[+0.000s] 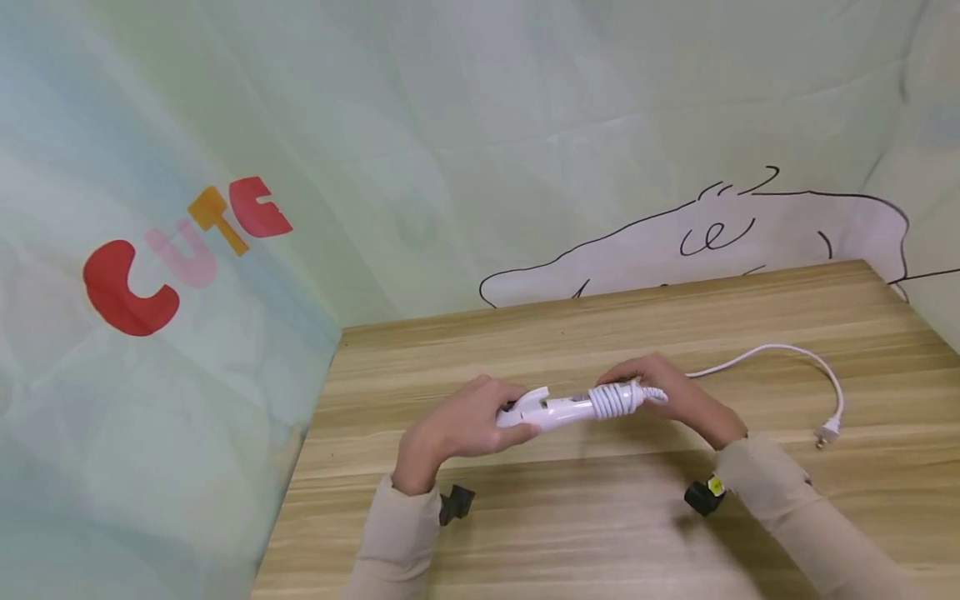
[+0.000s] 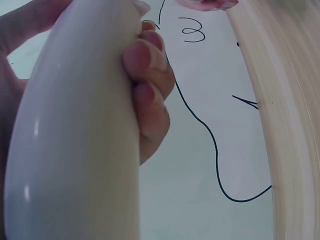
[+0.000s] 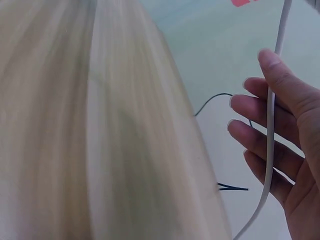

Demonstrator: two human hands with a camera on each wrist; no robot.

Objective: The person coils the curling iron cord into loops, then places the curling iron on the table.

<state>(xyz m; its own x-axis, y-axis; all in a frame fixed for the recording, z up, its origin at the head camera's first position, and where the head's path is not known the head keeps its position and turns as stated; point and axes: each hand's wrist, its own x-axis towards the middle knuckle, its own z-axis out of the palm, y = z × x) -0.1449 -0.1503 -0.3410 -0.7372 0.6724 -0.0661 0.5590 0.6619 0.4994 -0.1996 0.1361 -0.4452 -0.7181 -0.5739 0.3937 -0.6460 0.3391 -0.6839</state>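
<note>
A white curling iron (image 1: pixel 561 414) with a raised lever (image 1: pixel 536 396) is held above the wooden table. My left hand (image 1: pixel 472 418) grips it at one end, thumb along the near side; in the left wrist view, curled fingertips (image 2: pixel 150 107) press the far side of its smooth body (image 2: pixel 80 130). Several turns of its white power cord (image 1: pixel 615 401) are wound round the other end. There my right hand (image 1: pixel 663 390) holds the cord loosely. In the right wrist view the cord (image 3: pixel 270 125) passes under the thumb and across the half-bent fingers.
Beyond my right hand, the loose cord arcs over the wooden table (image 1: pixel 465 342) to a two-pin plug (image 1: pixel 828 430) at the right. Black devices (image 1: pixel 703 498) sit at both wrists. A printed cloth backdrop (image 1: pixel 420 167) stands along the table's back and left edges.
</note>
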